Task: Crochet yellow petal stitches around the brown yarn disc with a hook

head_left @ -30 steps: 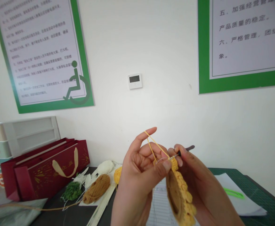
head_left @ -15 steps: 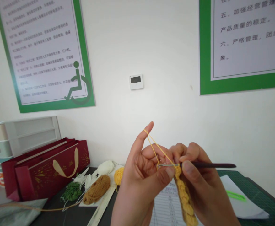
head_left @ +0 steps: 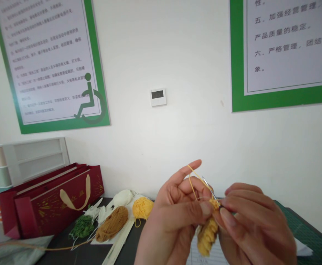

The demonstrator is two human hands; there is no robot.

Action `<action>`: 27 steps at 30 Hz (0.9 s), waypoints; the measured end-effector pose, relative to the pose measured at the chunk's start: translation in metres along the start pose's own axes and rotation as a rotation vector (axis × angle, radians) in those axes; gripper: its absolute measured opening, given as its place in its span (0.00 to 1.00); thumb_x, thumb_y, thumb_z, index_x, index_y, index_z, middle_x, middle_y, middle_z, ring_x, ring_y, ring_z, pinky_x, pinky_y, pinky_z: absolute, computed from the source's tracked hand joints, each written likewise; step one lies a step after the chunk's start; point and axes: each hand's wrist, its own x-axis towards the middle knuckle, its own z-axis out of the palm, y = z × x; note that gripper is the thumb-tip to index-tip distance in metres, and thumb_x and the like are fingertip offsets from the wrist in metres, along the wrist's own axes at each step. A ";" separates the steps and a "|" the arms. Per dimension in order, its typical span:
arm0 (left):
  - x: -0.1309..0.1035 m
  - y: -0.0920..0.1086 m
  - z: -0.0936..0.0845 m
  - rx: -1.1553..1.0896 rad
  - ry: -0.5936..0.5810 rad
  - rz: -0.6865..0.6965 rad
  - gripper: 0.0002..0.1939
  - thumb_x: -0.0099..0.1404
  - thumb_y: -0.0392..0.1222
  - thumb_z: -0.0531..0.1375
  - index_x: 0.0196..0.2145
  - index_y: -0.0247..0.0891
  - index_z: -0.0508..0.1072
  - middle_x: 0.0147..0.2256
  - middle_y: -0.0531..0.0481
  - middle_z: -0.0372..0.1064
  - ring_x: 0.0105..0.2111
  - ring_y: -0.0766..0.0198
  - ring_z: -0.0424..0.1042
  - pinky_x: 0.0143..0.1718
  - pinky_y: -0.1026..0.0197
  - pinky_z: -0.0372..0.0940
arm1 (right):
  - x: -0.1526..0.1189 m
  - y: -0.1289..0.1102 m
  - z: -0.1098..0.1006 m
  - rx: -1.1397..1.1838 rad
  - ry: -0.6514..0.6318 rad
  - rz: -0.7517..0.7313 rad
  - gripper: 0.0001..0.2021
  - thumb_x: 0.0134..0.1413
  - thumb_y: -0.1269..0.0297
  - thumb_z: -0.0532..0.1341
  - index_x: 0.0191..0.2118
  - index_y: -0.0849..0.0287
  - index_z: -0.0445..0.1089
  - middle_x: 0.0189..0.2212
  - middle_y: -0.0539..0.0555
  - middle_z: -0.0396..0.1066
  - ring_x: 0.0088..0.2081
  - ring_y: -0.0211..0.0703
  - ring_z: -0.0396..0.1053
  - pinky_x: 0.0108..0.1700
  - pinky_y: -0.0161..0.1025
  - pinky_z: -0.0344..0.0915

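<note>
- Left hand [head_left: 177,208]: thumb and fingers pinch the crochet piece [head_left: 207,237] near its top, index finger raised.
- Right hand [head_left: 256,217]: fingers closed on the hook [head_left: 211,189].
- The crochet piece: yellow, bumpy, hanging between both hands above lined paper [head_left: 216,254].
- The hook: slim, metallic, slanting up-left.
- Yellow yarn [head_left: 195,172]: looped over the raised finger.

The background is filled by a white wall [head_left: 183,55], softly and fairly evenly lit. Two green-bordered boards are mounted on it: the left board [head_left: 50,79], printed with rows of text and a wheelchair symbol [head_left: 90,95], and the right board [head_left: 285,62], cut off by the edge of the view. Between them a small white panel [head_left: 158,102] with a dark display is fixed. Below, at far left, a drawer unit [head_left: 36,156] (its fronts variously coloured) is partly hidden by a dark red bag [head_left: 50,217].
</note>
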 end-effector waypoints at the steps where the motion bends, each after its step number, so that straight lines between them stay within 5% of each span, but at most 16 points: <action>1: 0.002 0.001 -0.002 -0.035 -0.034 -0.058 0.34 0.53 0.23 0.69 0.58 0.32 0.74 0.33 0.49 0.72 0.27 0.71 0.67 0.31 0.69 0.64 | -0.002 0.002 0.003 -0.040 0.046 -0.145 0.16 0.48 0.76 0.72 0.38 0.43 0.82 0.29 0.51 0.76 0.33 0.47 0.70 0.37 0.49 0.70; 2: 0.004 0.001 -0.004 -0.066 -0.066 -0.097 0.34 0.52 0.22 0.68 0.58 0.30 0.74 0.33 0.49 0.72 0.26 0.72 0.67 0.30 0.69 0.63 | -0.004 0.004 0.008 0.008 0.071 -0.211 0.15 0.52 0.74 0.70 0.41 0.42 0.81 0.30 0.51 0.76 0.33 0.47 0.70 0.38 0.50 0.70; 6: 0.008 0.004 -0.009 -0.137 -0.125 -0.122 0.34 0.52 0.22 0.68 0.58 0.26 0.74 0.31 0.48 0.71 0.28 0.69 0.70 0.30 0.69 0.65 | -0.003 0.002 0.025 0.319 0.128 0.039 0.01 0.63 0.62 0.66 0.38 0.48 0.75 0.27 0.49 0.71 0.31 0.43 0.67 0.35 0.44 0.66; 14: 0.007 0.008 -0.016 -0.063 -0.127 -0.078 0.34 0.50 0.24 0.68 0.57 0.31 0.76 0.28 0.50 0.68 0.26 0.70 0.65 0.31 0.68 0.63 | 0.005 -0.006 0.019 0.631 0.009 0.351 0.10 0.70 0.60 0.55 0.37 0.50 0.71 0.24 0.49 0.65 0.30 0.42 0.64 0.35 0.42 0.65; 18: 0.004 0.007 -0.008 0.098 -0.034 0.086 0.31 0.55 0.27 0.70 0.57 0.37 0.75 0.31 0.50 0.70 0.30 0.67 0.67 0.34 0.65 0.64 | 0.006 -0.005 0.021 0.626 -0.079 0.523 0.16 0.71 0.55 0.53 0.31 0.53 0.67 0.25 0.49 0.64 0.30 0.41 0.63 0.35 0.41 0.66; 23: -0.001 0.006 0.000 0.270 0.071 0.195 0.30 0.58 0.30 0.72 0.57 0.41 0.74 0.33 0.50 0.71 0.34 0.66 0.69 0.38 0.65 0.65 | 0.001 -0.003 0.023 0.345 -0.022 0.316 0.03 0.66 0.60 0.62 0.39 0.50 0.73 0.37 0.51 0.74 0.40 0.41 0.72 0.42 0.39 0.70; 27: 0.002 0.006 -0.004 0.302 0.069 0.235 0.28 0.58 0.31 0.72 0.56 0.40 0.74 0.33 0.51 0.72 0.32 0.67 0.69 0.36 0.66 0.65 | 0.003 -0.001 0.021 0.220 -0.005 0.253 0.02 0.66 0.62 0.63 0.39 0.49 0.73 0.37 0.51 0.77 0.41 0.41 0.75 0.42 0.39 0.72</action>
